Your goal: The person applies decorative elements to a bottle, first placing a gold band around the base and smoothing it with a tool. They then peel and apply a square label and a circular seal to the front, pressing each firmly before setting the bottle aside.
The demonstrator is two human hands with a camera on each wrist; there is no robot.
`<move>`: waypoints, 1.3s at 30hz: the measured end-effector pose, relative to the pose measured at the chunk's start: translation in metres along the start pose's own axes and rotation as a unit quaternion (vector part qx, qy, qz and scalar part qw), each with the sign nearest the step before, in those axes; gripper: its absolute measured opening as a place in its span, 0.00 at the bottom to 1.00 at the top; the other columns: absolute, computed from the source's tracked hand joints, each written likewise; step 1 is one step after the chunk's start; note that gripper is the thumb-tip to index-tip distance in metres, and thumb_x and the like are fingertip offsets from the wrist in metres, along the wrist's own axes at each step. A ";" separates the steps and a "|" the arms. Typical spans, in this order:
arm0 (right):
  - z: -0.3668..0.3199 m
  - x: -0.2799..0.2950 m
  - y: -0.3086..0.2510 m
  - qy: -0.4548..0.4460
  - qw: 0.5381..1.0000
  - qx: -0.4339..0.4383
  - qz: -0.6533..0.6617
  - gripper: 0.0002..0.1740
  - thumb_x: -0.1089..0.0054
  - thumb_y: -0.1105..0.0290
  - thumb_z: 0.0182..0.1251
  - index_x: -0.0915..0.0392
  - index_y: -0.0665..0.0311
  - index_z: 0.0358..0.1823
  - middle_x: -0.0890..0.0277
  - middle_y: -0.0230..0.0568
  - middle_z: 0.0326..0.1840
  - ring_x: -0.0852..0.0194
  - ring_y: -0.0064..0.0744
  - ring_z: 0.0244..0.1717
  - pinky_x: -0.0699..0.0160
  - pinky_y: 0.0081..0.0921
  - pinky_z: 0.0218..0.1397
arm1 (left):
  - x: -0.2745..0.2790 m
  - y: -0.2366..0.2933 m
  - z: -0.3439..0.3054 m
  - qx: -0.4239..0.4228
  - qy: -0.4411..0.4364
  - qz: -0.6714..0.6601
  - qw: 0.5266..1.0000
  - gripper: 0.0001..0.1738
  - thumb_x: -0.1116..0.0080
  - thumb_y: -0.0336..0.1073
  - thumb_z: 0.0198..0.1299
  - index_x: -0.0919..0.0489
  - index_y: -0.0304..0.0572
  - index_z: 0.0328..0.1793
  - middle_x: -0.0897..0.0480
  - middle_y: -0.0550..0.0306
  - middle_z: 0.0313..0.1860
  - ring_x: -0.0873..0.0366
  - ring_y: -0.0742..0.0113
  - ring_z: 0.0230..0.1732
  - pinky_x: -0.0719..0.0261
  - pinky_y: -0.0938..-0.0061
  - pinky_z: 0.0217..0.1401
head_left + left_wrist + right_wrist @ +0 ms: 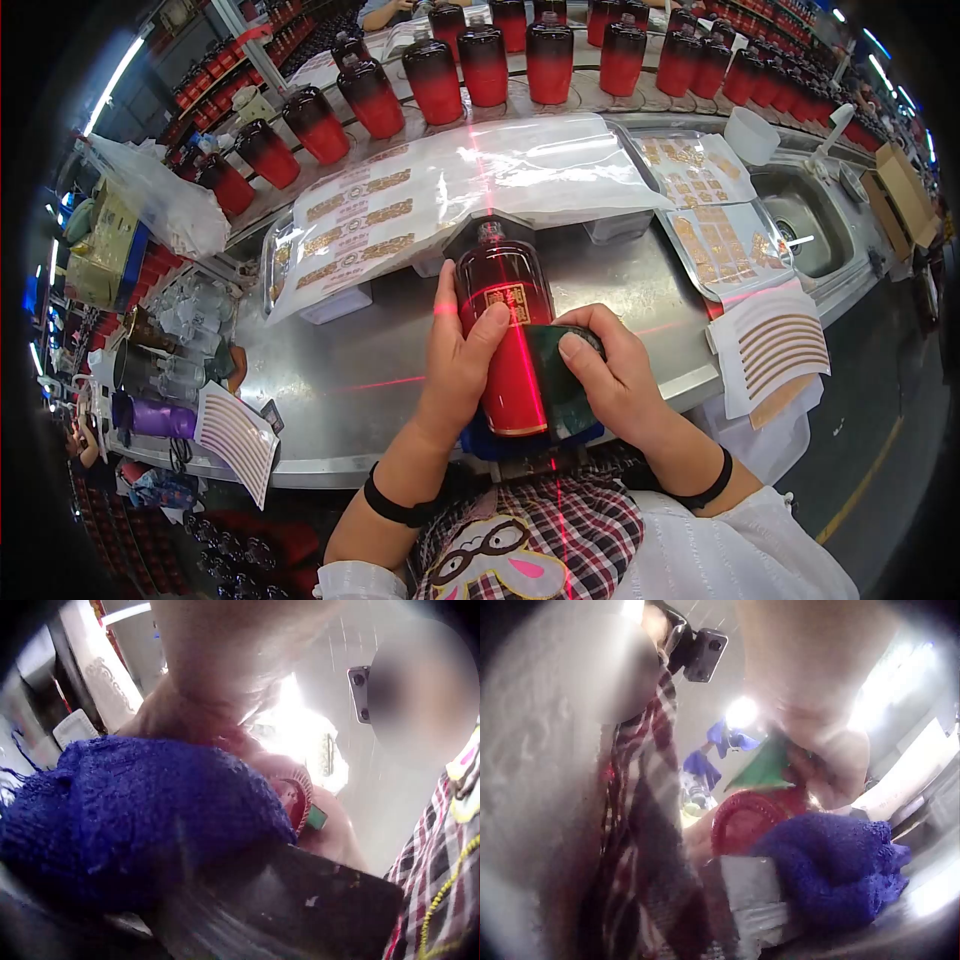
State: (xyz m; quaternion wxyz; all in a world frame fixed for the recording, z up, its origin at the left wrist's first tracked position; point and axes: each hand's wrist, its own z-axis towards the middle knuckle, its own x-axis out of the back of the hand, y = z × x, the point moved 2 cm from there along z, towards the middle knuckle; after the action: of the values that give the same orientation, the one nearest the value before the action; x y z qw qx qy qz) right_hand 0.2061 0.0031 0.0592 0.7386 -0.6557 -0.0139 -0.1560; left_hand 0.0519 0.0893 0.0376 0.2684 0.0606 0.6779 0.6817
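A glossy bottle [512,370], dark at the shoulder and red below, lies tilted before the person with its neck pointing away. Gold characters in a frame form a label [507,303] on its front. My left hand [462,350] grips the bottle's left side, thumb over the front beside the label. In my right hand [612,365] a thin dark green sheet [562,375] is pinched between thumb and fingers, lying along the bottle's right side. The bottle's round base [742,825] rests by a bunched blue cloth [832,862], which also fills much of the left wrist view.
A tray of label sheets [350,225] lies beyond the bottle, partly under white backing paper. Another tray of gold stickers [725,245] sits at right near a sink [805,225]. Strips hang over both table sides. Several red-black bottles [435,80] line the conveyor behind.
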 end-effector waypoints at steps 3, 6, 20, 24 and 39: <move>0.000 0.000 0.000 0.000 1.000 0.003 -0.008 0.14 0.48 0.66 0.73 0.27 0.69 0.51 0.20 0.51 0.37 0.18 0.40 0.39 0.23 0.32 0.44 | 0.000 -0.001 0.001 -0.007 0.005 0.001 1.000 0.47 0.45 0.40 0.70 0.61 0.25 0.80 0.30 0.47 0.67 0.30 0.66 0.64 0.33 0.72 0.69; 0.001 -0.001 0.000 0.008 1.000 0.010 -0.012 0.14 0.47 0.66 0.73 0.27 0.69 0.50 0.20 0.52 0.35 0.17 0.43 0.38 0.23 0.34 0.43 | 0.002 -0.003 0.002 -0.013 0.002 0.012 1.000 0.47 0.44 0.41 0.70 0.60 0.25 0.80 0.30 0.47 0.67 0.31 0.66 0.64 0.33 0.72 0.69; 0.000 -0.001 0.004 0.019 0.999 0.039 -0.018 0.14 0.48 0.66 0.72 0.27 0.71 0.49 0.21 0.53 0.32 0.19 0.45 0.35 0.23 0.35 0.41 | -0.001 -0.002 0.003 -0.009 -0.013 -0.006 1.000 0.43 0.46 0.41 0.70 0.55 0.26 0.80 0.29 0.52 0.63 0.30 0.71 0.60 0.31 0.76 0.66; 0.000 0.000 0.002 0.012 0.999 0.029 -0.018 0.14 0.48 0.66 0.72 0.27 0.71 0.48 0.21 0.53 0.33 0.19 0.45 0.35 0.23 0.35 0.42 | -0.002 0.000 0.003 -0.007 -0.025 -0.006 1.000 0.42 0.46 0.41 0.70 0.54 0.27 0.80 0.29 0.52 0.63 0.30 0.72 0.60 0.31 0.76 0.65; 0.013 0.010 -0.010 0.025 0.914 0.293 -0.279 0.30 0.45 0.81 0.61 0.31 0.66 0.67 0.31 0.64 0.63 0.27 0.60 0.58 0.24 0.42 0.60 | -0.005 0.007 -0.001 0.015 0.016 -0.012 1.000 0.45 0.47 0.41 0.72 0.61 0.28 0.81 0.31 0.45 0.68 0.31 0.64 0.65 0.33 0.71 0.69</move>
State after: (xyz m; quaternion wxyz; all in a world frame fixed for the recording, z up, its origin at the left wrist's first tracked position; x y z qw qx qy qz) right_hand 0.2159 0.0128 0.0727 0.8240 -0.3751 -0.2230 -0.3613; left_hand 0.0539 0.0869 0.0456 0.2647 0.0460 0.6927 0.6693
